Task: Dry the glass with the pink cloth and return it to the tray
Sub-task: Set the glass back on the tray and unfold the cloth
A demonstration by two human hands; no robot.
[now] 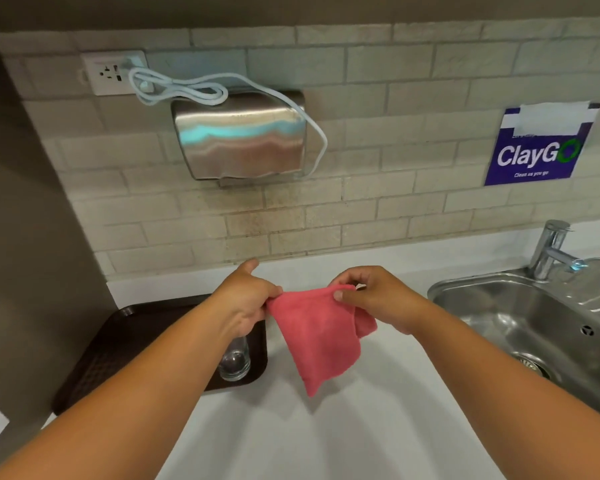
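Left hand (248, 303) pinches 1 top corner of the pink cloth (317, 336), fingers closed on the fabric; right hand (374, 297) pinches the other top corner, thumb and fingertips shut on it too. Cloth hangs between the 2 hands at frame centre, above the white counter (361, 427), lower part drooping to a point and a fold bunched under the right hand. Likely reason for the 2-corner hold: spreading the cloth flat so it can wrap or line a glass, judging from the task. Glass (234, 362) stands upright on the dark brown tray (118, 341), lower left of centre, in the tray's right near corner. It sits just below the left wrist, partly hidden by it, and not touched by either hand or by the cloth. Cloth is beside the tray, not over it. Glass looks empty; wet or dry cannot be told. Steel sink (534, 313) with faucet (551, 251) at right edge of frame, well apart from the glass. Drying not yet begun, by my read; next step probably needs 1 hand freed to lift the glass.
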